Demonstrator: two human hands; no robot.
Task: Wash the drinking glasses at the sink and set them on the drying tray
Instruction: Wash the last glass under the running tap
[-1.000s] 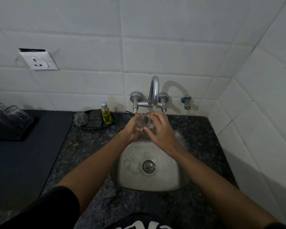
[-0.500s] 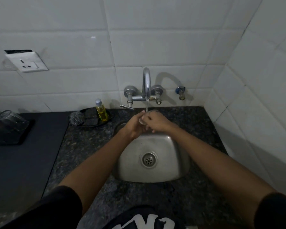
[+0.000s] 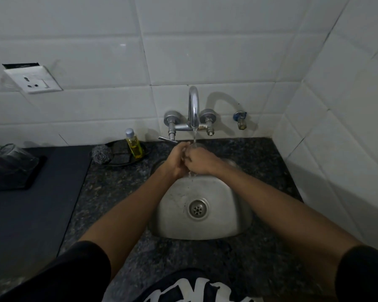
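Both my hands meet over the back of the steel sink [image 3: 223, 223], under water running from the chrome tap [image 3: 193, 105]. My left hand [image 3: 176, 163] and my right hand [image 3: 202, 162] curl round a clear drinking glass [image 3: 187, 154]; only a glint of it shows between the fingers. Water drips from the hands into the basin. At the far left, a dark drying tray [image 3: 28, 182] holds upturned clear glasses [image 3: 11, 156].
A dark dish [image 3: 127, 163] behind the sink's left side carries a steel scrubber [image 3: 100, 153], a dark sponge [image 3: 120, 152] and a small bottle of yellow liquid [image 3: 134, 144]. The tap lever [image 3: 167, 139] juts left. White tiled walls close the back and right; a socket [image 3: 34, 80] is on the wall.
My hands have closed tighter round the glass, hiding nearly all of it, and stay under the stream. The view has shifted slightly.
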